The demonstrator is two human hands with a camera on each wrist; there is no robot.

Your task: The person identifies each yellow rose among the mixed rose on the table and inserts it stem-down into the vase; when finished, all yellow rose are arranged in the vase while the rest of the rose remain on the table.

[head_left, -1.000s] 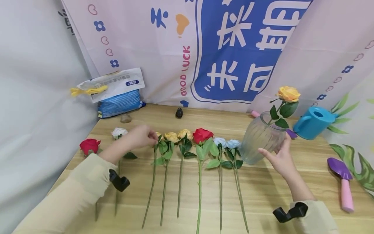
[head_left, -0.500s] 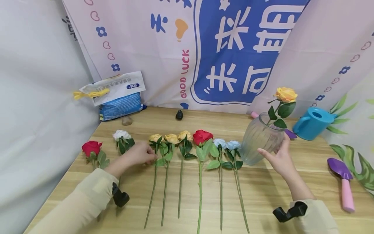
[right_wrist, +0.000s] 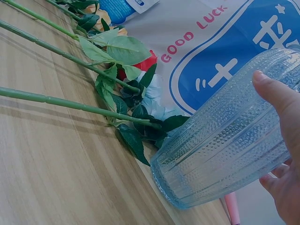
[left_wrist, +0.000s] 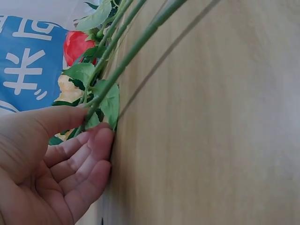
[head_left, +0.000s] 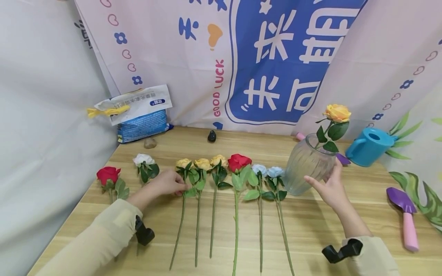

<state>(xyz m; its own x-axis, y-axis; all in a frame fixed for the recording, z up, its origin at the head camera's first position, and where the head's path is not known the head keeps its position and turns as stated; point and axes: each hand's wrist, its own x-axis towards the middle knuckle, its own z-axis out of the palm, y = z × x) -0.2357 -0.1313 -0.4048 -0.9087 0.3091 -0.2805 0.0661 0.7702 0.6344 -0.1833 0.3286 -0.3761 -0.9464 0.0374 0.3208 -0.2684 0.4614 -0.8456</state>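
Observation:
My left hand (head_left: 168,183) pinches the stem of the leftmost yellow rose (head_left: 183,163), just below its bloom. Seen from the left wrist, thumb and fingertips meet at the green stem (left_wrist: 126,58) while the other fingers curl loosely. To the right of that rose lie two more yellow roses (head_left: 202,164), a red rose (head_left: 239,163) and two pale blue roses (head_left: 275,171), in a row with stems towards me. My right hand (head_left: 329,189) grips the side of a ribbed clear glass vase (right_wrist: 225,136). One yellow rose (head_left: 337,113) stands in the vase.
A red rose (head_left: 108,175) and a white rose (head_left: 143,159) lie at the left, partly under my left arm. Behind are a blue-and-white bag (head_left: 143,124), a brown stone (head_left: 150,143) and a black stone (head_left: 211,136). A blue watering can (head_left: 369,147) and a purple trowel (head_left: 402,199) sit right.
My left hand has moved down from the leftmost yellow rose's bloom to its stem. My right hand keeps its hold on the vase.

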